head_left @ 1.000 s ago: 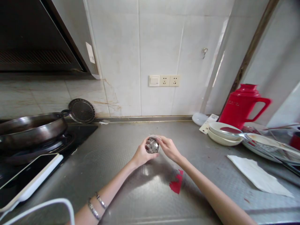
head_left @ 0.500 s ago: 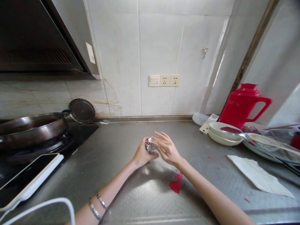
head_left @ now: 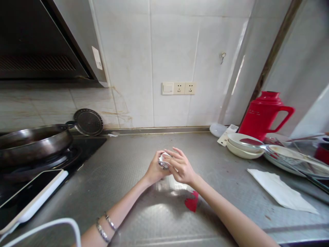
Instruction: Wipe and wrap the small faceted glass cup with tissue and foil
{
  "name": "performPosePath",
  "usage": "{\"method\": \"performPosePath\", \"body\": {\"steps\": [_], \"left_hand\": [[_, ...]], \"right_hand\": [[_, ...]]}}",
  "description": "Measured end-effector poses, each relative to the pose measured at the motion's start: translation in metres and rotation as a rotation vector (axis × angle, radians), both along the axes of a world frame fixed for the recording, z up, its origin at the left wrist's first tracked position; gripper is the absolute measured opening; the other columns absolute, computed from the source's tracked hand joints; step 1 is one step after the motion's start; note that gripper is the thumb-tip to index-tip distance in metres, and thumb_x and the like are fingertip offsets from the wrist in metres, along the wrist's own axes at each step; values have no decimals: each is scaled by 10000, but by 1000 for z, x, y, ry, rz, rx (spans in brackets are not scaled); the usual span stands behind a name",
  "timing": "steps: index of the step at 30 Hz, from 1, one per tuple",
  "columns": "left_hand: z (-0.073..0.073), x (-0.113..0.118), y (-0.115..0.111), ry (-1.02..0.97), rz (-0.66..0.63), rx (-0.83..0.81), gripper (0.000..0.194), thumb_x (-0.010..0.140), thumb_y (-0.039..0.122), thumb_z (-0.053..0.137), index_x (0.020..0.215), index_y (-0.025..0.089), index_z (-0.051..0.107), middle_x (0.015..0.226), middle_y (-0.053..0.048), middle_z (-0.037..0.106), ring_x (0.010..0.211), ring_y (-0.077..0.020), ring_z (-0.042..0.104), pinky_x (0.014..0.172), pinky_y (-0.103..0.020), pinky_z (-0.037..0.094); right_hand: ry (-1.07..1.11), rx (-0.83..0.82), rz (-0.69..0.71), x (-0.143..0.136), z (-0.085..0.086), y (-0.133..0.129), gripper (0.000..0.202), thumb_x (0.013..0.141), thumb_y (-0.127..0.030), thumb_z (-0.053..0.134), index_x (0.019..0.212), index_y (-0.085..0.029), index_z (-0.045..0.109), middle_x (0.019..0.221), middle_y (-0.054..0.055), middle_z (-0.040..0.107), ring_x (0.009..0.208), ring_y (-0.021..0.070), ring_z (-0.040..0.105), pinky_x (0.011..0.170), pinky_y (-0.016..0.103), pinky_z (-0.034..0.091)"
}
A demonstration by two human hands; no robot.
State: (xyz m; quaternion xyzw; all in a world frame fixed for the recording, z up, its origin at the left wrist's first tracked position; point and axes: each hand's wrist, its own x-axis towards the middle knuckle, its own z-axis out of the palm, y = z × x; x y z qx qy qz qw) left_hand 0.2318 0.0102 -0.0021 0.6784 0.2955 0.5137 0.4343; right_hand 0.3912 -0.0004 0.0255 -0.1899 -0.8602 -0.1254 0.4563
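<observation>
Above the middle of the steel counter (head_left: 128, 154), my left hand (head_left: 154, 171) is wrapped round a small, shiny silver object (head_left: 162, 165) with a rounded rim. Its exact kind is hard to make out between the hands. My right hand (head_left: 181, 166) lies over the object's near right side, fingers bent and pressed against a thin white tissue-like piece (head_left: 164, 157) at its top. The fingers cover most of both things. Below my right wrist, a torn red scrap (head_left: 192, 201) rests on the counter.
To the left are a pan (head_left: 36, 139) on the black stove and a phone (head_left: 33, 195) with a white cable. Stacked white bowls (head_left: 244, 151), a red thermos (head_left: 264, 115), dishes (head_left: 280, 163) and a folded white paper towel (head_left: 282, 190) lie to the right.
My right hand has moved slightly down and left, its fingers closing over the silver object's top and the white piece. My left hand keeps its hold. The view has shifted a little.
</observation>
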Motion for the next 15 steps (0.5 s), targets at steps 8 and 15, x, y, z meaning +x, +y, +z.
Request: {"method": "performPosePath", "body": {"steps": [8,15], "left_hand": [[7,0,-4,44,89,-41,741,504,214,860,1118,186,446,1030,-62,623,895,-186,614,780,-292,470],[9,-1,-3,-35,85,-64,741,467,231,867,1077,188,448,997,-48,628,874,-181,616,787,-303,486]], "right_hand": [[82,-41,-73,6,1,2,364,892,-138,427,1199,-237,595,1079,78,719,1211,255,560,1039,547,374],[33,19,-11,2,0,-1,375,884,-147,435,1218,-233,581,1139,76,699,1210,247,561,1055,531,367]]}}
